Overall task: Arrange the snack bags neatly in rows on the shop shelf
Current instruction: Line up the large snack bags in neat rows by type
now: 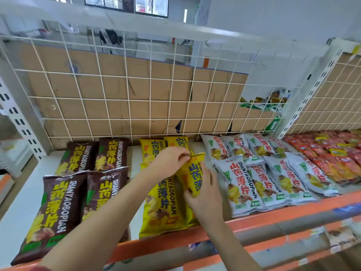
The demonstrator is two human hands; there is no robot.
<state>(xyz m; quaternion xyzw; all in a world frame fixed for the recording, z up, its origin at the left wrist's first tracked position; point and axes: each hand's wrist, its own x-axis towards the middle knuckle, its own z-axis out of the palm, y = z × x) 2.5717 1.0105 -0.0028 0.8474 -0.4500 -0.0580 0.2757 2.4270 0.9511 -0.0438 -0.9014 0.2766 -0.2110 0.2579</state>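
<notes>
On the white metal shop shelf (25,204) with its orange front rail lie rows of brown foil snack bags (64,202), silver-grey snack bags (242,184) and small red packets (332,157). Over the middle row of yellow bags (160,208) we hold one yellow foil snack bag (193,175) tilted. Our left hand (168,161) pinches its top edge and our right hand (205,194) grips its lower end.

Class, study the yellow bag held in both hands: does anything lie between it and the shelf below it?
Yes. Another yellow bag seems to lie already in the front row under the held bag, mostly hidden by the right hand. The left hand pinches the held bag's top edge.
</notes>
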